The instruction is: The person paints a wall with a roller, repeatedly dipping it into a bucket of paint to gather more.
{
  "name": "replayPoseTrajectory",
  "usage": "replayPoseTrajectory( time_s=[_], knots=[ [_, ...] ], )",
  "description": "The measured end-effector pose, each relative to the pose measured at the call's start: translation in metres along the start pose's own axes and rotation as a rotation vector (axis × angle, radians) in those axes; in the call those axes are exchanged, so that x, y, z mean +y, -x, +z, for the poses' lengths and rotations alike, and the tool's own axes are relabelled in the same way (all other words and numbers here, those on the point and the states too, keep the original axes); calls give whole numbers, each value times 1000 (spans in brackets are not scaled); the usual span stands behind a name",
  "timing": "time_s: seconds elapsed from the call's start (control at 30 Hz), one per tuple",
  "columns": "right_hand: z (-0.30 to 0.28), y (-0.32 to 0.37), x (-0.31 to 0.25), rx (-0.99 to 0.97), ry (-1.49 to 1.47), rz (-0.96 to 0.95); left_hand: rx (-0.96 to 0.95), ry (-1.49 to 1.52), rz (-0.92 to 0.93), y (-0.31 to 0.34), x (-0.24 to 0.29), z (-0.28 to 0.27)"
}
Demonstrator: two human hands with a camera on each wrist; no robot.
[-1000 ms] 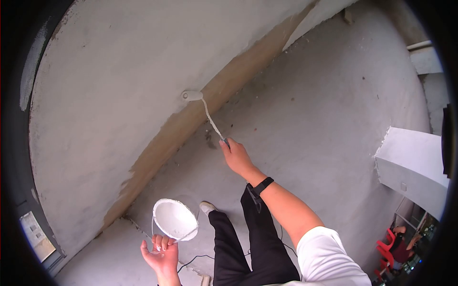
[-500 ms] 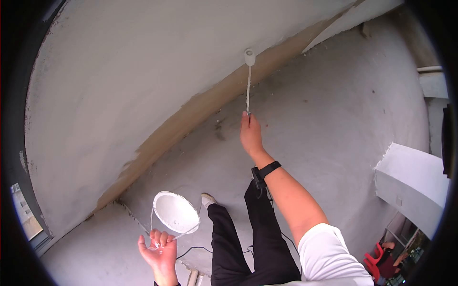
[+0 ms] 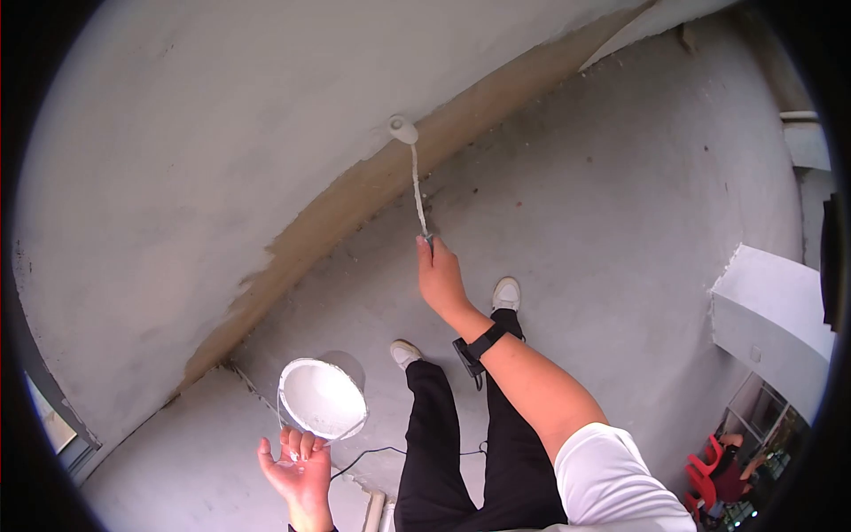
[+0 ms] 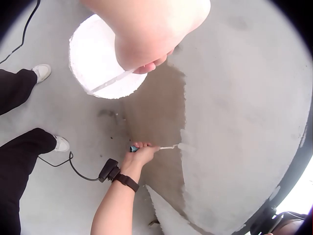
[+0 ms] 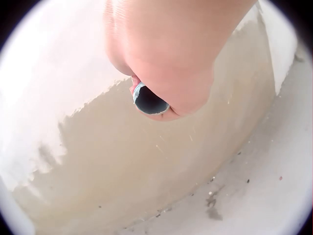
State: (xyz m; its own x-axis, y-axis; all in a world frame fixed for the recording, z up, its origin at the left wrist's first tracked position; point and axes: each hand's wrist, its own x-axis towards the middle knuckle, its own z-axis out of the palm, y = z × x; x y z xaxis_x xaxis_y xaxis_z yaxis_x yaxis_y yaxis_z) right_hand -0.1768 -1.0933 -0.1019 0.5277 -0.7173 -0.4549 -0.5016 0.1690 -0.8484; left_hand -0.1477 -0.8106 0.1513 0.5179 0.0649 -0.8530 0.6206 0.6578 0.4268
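Interior with pale, coated wall [image 3: 195,160], brown uncoated band [image 3: 341,202] along its lower edge, grey floor [image 3: 567,204] beyond. One paint roller [image 3: 402,129], at the boundary of pale coat and brown band. In head view, short cover with long axis slanting from upper left to lower right, round end towards upper left; coated rod running down from it, nearly vertical, to the handle. Handle gripped in right hand [image 3: 441,279], with fingers curled closely round it; butt end visible in right wrist view. One white bucket [image 3: 323,396], hung by its bail from left hand [image 3: 300,470], mouth towards the camera; palm upturned, fingers curled together over the bail, thumb apart, white smears on skin. Farther out: two pale shoes [image 3: 506,293], one black wristband [image 3: 487,340] on the right arm, one person [image 3: 730,474] beside red seating [image 3: 702,479] at lower right.
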Motion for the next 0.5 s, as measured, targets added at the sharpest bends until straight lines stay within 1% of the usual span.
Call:
replayPoseTrajectory(
  time_s=[0.03,0.1,0.13,0.2,0.23,0.3,0.37,0.43,0.5],
  knots=[
    [-8,-12,-4,73,-3,-1,-6,-3,1,-2,3,-2],
    [-15,-41,0,155,-121,55,-3,-19,-18,-5,8,-9],
    [-19,-51,-3,158,-126,53,-8,-22,-16,-6,10,-9],
    [-25,-62,-12,82,-278,215,14,-15,-29,-5,14,-3],
    [-18,-57,-7,88,-291,218,8,-28,-26,-4,15,-1],
    [10,-39,4,137,-202,72,38,-38,-21,-4,16,2],
    [24,2,-11,67,-141,77,22,-43,-28,-2,17,3],
    [50,32,-6,22,-157,81,9,-48,-37,-1,16,5],
    [61,53,-1,7,-181,72,9,-65,-17,1,12,6]
  ],
)
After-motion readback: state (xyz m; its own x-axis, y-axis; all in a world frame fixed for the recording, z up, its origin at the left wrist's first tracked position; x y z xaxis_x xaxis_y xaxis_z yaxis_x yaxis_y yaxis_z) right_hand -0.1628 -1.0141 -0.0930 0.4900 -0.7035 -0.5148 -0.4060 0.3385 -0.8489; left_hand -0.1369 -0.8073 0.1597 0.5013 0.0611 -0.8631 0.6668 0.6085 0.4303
